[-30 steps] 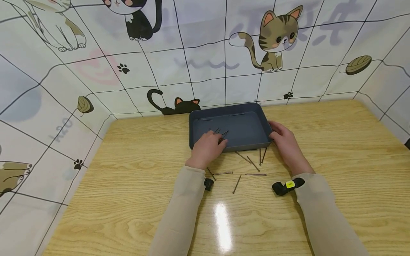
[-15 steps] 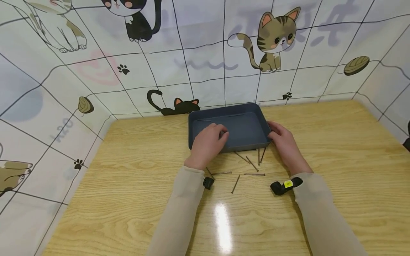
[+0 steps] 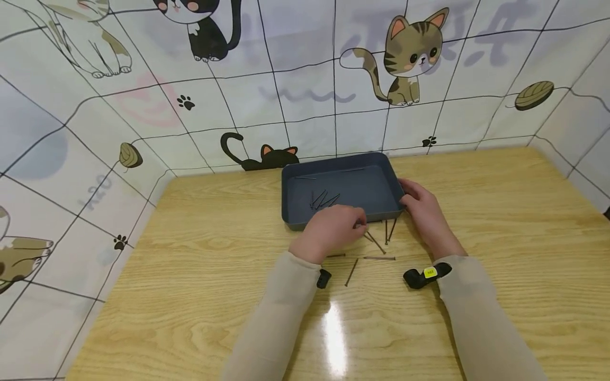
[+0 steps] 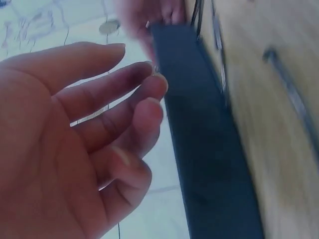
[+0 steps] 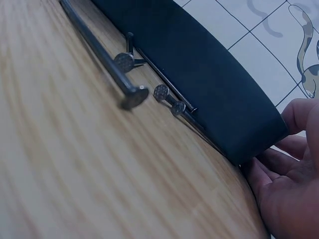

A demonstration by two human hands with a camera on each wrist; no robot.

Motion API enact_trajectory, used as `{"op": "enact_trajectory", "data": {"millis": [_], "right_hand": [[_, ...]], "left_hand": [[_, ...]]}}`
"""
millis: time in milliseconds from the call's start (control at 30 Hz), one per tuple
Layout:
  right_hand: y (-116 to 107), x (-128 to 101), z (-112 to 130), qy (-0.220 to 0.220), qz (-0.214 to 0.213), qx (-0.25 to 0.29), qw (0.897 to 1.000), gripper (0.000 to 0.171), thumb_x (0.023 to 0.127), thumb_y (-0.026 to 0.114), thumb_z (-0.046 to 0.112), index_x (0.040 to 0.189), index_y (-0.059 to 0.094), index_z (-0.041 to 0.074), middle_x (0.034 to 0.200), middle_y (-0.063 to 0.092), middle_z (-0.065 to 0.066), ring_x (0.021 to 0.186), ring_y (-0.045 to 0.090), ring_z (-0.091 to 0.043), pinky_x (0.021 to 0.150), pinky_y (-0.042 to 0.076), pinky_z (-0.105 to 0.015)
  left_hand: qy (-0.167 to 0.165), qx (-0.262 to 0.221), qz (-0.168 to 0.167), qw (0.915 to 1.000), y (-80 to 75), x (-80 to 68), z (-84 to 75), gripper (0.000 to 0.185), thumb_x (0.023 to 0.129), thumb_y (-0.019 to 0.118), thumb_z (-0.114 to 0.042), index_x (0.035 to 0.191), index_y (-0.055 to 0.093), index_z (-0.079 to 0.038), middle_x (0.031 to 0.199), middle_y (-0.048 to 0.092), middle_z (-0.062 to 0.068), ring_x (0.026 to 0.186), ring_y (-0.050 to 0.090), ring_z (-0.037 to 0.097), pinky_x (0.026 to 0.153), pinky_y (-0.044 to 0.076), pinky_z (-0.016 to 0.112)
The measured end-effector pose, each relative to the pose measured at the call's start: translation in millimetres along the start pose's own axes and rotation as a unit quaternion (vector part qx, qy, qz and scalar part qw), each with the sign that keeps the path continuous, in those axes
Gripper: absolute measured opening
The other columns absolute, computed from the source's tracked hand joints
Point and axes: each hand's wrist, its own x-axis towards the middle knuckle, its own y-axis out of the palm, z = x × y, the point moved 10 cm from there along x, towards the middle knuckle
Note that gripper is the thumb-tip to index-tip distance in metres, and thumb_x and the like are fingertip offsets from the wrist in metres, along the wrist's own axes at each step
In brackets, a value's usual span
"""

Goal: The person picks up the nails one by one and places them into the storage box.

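My left hand (image 3: 333, 230) is over the near rim of the dark blue tray (image 3: 367, 193), its fingers loosely bent. In the left wrist view, nothing shows between the thumb and fingertips of that left hand (image 4: 94, 134). Right of the tray, my right hand (image 3: 423, 211) grips the near right corner; in the right wrist view its fingers (image 5: 301, 117) touch the tray wall (image 5: 214, 84). Several nails (image 3: 325, 200) lie inside the tray. On the table in front, more loose nails (image 3: 379, 258) are scattered, some close against the tray's front wall.
The wood-grain table (image 3: 190, 275) extends in front and to both sides. Behind the tray stands a white wall covering (image 3: 310, 127) with cat drawings and a grid. Black wrist cameras (image 3: 414, 279) are strapped at both sleeves.
My left hand has come out of the tray and moved right and toward me, uncovering the nails inside. My right hand stays at the tray's corner.
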Motion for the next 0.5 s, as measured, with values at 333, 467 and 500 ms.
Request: {"op": "enact_trajectory", "data": {"millis": [333,467,500], "right_hand": [[0.7,1.7,6.2,-0.011,0.001,-0.002,1.000,0.047,0.092,0.038,0.011,0.138,0.033,0.012,0.141,0.032,-0.006,0.125,0.034,-0.019,0.097,0.031,-0.039],[0.2,0.4,2.7,-0.001,0.001,0.003,1.000,0.047,0.092,0.037,0.010,0.139,0.032,0.012,0.141,0.032,-0.006,0.125,0.034,-0.019,0.098,0.031,-0.038],[0.0,0.2,1.8,0.001,0.000,0.004,1.000,0.047,0.092,0.037,0.010,0.139,0.032,0.013,0.141,0.032,-0.006,0.125,0.034,-0.019,0.098,0.031,-0.038]], "left_hand": [[0.054,0.090,0.041,0.9937,28.6,4.1,-36.9,0.022,0.087,0.057,-0.033,0.106,0.061,-0.024,0.095,0.055,-0.009,0.079,0.053,0.004,0.065,0.043,0.020],[0.059,0.104,0.051,0.9915,38.8,5.2,-45.0,0.019,0.086,0.058,-0.034,0.102,0.061,-0.024,0.092,0.054,-0.009,0.077,0.052,0.004,0.063,0.042,0.019],[0.056,0.108,0.053,0.9912,40.3,5.0,-46.0,0.018,0.086,0.058,-0.035,0.100,0.061,-0.024,0.090,0.053,-0.009,0.075,0.052,0.004,0.061,0.042,0.019]]}}
